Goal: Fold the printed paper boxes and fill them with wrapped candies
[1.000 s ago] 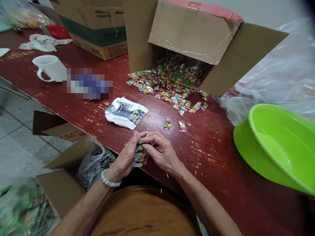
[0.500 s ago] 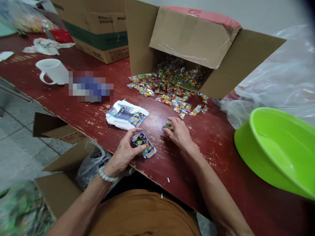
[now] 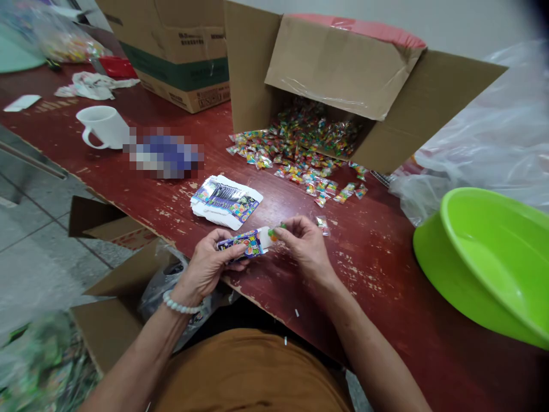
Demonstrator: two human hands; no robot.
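Note:
My left hand, with a beaded bracelet at the wrist, is closed around a small printed candy box. The box's end flap stands open toward the right. Between the thumb and fingers of my right hand is a small clear packet of colourful candy, right at the open end of the box. One more candy packet lies on the table just beyond my right hand. A stack of flattened printed boxes rests beyond my left hand.
Candy packets spill from a tipped cardboard carton at the back. A green basin stands at the right, a white mug and a blurred-out item at the left. An open carton sits below the table edge.
The candy box was upright between both hands, then lowered, and is now turned with its flap rightward. My right hand reached out, picked up a candy packet and brought it to the box.

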